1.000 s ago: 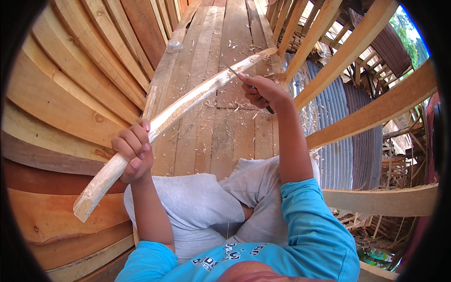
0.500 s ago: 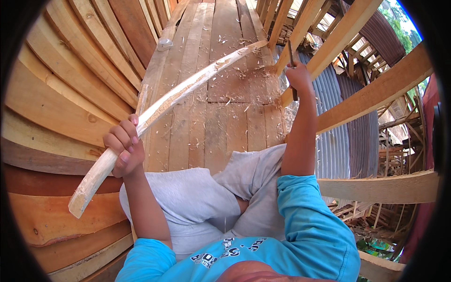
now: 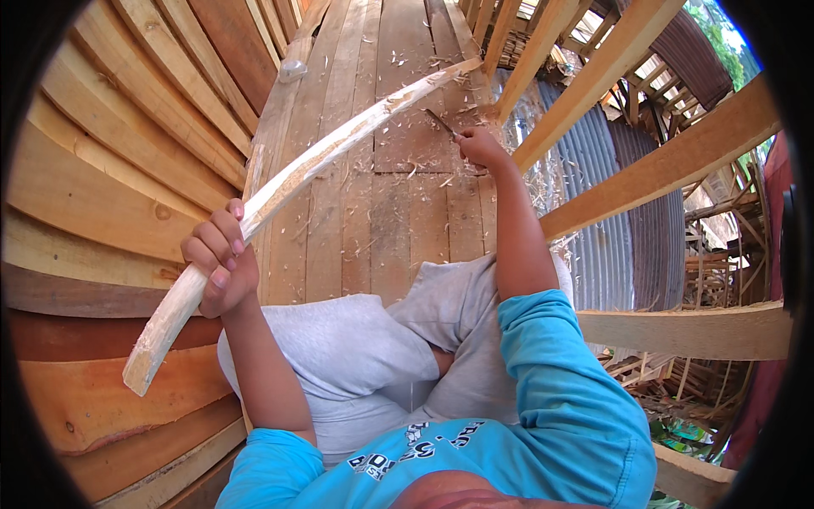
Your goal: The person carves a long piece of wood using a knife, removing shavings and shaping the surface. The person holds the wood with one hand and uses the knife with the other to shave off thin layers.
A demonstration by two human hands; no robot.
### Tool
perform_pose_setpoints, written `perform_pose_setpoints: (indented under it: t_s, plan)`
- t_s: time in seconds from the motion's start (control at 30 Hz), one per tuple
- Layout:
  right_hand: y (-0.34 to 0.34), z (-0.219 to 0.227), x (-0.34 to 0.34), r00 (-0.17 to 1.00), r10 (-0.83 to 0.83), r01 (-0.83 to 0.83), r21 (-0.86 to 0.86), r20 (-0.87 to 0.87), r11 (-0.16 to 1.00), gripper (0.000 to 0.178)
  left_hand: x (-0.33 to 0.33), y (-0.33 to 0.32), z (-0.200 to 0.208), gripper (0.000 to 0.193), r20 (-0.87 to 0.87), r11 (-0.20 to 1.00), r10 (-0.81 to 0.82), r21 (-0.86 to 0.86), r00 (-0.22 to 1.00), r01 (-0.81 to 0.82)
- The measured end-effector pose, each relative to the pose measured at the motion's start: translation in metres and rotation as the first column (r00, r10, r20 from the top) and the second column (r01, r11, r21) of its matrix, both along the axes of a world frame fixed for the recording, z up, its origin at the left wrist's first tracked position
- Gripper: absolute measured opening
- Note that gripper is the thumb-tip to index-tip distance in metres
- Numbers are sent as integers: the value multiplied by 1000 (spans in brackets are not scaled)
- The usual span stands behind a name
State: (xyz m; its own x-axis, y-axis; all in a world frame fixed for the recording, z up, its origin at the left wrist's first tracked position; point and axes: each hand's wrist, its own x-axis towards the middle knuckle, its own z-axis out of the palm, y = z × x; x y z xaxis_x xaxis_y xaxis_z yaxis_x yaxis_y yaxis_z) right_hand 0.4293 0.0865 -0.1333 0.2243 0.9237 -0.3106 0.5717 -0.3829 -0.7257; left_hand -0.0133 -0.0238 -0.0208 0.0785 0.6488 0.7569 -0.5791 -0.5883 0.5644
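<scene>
A long, pale, peeled wooden pole (image 3: 297, 174) slants from lower left up to the far right, its far end near the slatted side. My left hand (image 3: 218, 259) is wrapped round its near part, with the squared near end sticking out beyond the fist. My right hand (image 3: 483, 149) is closed on the grip of a knife (image 3: 440, 124). The dark, narrow blade points up and left toward the pole, a short way to the right of it and apart from it. My fingers hide most of the knife's grip.
Plank flooring (image 3: 390, 216) strewn with wood shavings lies beneath the pole. A board wall (image 3: 127, 161) rises close on the left; wooden rails (image 3: 670, 182) run along the right, with corrugated metal sheets (image 3: 606, 229) beyond. A small clear object (image 3: 292, 70) sits at the far left.
My right hand has come left and slightly down from the rails, and the knife has tilted from upright to pointing toward the pole. My left hand and the pole stay nearly still.
</scene>
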Motion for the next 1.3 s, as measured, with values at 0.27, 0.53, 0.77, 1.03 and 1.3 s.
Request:
perform_pose_setpoints:
  t_s: [0.27, 0.53, 0.77, 1.03, 1.3]
  plan:
    - [-5, -24, 14, 864, -242, 20, -450, -442, 893, 18, 4, 3, 1, 26, 16, 1000, -22, -2, 1000, 22]
    - [-3, -33, 1, 991, -89, 40, -426, -96, 904, 18, 0, 3, -1, 27, 7, 1000, 2, -2, 1000, -2]
    - [12, -15, -37, 882, 14, -60, 83, 471, 995, 39, -3, 0, -2, 26, -20, 999, 36, -16, 999, -36]
    - [17, -77, -37, 842, 168, -352, 287, 512, 891, 44, -1, 3, -1, 25, -19, 1000, -2, -1, 1000, 2]
    - [35, -116, 31, 646, -531, 395, 355, 549, 848, 33, -1, 3, 1, 25, -8, 1000, 4, -13, 1000, -4]
